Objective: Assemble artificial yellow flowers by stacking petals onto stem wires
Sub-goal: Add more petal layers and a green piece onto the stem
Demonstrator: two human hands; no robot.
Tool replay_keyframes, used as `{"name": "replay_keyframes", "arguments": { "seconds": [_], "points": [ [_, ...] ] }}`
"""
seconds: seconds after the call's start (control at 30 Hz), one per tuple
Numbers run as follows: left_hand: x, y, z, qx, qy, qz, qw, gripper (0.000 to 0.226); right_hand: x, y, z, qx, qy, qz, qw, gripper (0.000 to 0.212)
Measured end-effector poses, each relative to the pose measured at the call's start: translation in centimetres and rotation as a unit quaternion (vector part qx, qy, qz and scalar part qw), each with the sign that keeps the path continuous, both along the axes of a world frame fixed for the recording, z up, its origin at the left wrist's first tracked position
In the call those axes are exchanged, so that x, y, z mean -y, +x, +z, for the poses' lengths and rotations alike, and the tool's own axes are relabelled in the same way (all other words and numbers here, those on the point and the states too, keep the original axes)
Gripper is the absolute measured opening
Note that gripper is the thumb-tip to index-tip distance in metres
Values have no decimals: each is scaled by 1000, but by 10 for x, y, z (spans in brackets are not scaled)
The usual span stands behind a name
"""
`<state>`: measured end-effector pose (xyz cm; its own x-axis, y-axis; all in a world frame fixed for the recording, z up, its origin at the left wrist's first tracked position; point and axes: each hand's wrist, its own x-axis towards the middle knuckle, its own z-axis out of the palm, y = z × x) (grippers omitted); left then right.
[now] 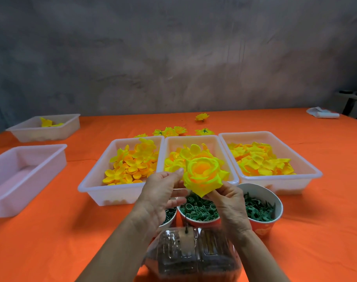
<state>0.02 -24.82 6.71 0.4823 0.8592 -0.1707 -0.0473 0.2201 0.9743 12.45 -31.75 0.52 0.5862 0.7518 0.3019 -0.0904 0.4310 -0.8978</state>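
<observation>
A yellow flower (203, 176) with an orange centre is held up over the cups. My right hand (227, 202) pinches its lower edge from below. My left hand (161, 192) is beside it on the left, fingers curled, thumb tip near the petals; whether it touches them I cannot tell. A thin dark stem wire (186, 220) hangs below, down toward a clear plastic container (190, 255). Three white trays hold yellow petals: left tray (96, 186), middle tray (193, 139), right tray (311, 169).
Three paper cups of green parts stand before the trays: left cup (169, 217), middle cup (200, 212), right cup (263, 208). An empty white tray (21, 165) and another with a few petals (45, 127) sit at the left. Finished flowers (171, 131) lie behind on the orange cloth.
</observation>
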Motion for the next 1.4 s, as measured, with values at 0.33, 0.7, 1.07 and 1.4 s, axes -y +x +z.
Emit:
{"name": "replay_keyframes", "arguments": {
  "seconds": [0.33,0.7,1.07,1.4],
  "points": [
    [-4,1,6,34,-18,40,998,15,-3,-2,-2,39,-7,-4,999,20],
    [0,-1,3,86,-57,16,995,9,-2,-2,-3,9,5,-15,1000,19],
    [-9,-1,1,50,-68,-2,996,7,-4,0,-8,50,-11,-1,999,10],
    [-12,-2,-11,-17,130,90,987,12,-6,-4,-13,44,-12,-15,999,13]
  ]
}}
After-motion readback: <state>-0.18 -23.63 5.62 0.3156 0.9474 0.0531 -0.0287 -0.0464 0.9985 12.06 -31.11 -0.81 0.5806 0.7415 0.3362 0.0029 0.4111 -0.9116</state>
